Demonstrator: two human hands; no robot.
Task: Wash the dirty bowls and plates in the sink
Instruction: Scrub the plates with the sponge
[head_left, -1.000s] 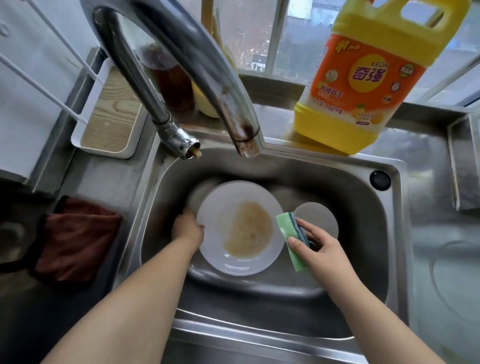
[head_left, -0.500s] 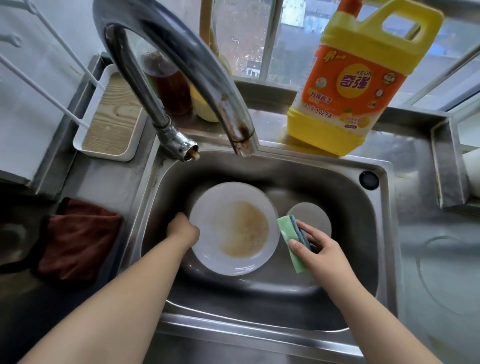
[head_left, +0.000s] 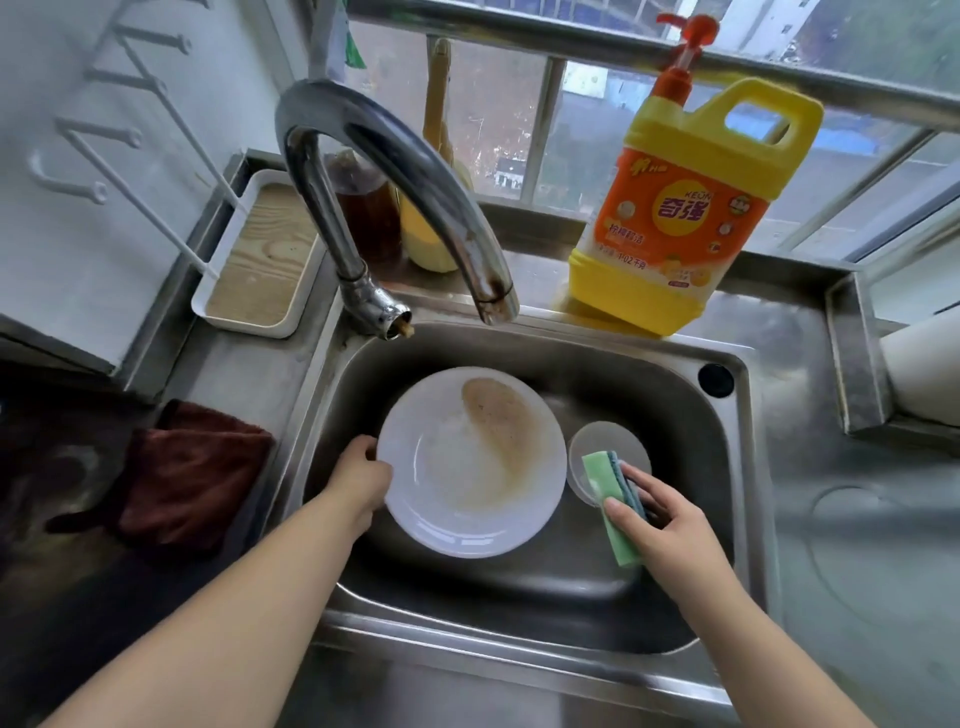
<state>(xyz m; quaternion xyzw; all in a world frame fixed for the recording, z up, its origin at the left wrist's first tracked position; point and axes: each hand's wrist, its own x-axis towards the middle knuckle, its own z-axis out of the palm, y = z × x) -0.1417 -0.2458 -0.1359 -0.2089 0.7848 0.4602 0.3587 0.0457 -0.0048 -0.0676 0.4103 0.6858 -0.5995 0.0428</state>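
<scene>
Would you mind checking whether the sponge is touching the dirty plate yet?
Apart. The head view shows a strip of dark sink between the sponge in the right hand and the plate rim.

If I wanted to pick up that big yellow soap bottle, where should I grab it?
Probably by the looped handle at the top right of the soap bottle. Come from the right, fingers through the opening. It stands upright on the ledge behind the sink, the handle looks free, and the pump sits on the other shoulder.
</scene>
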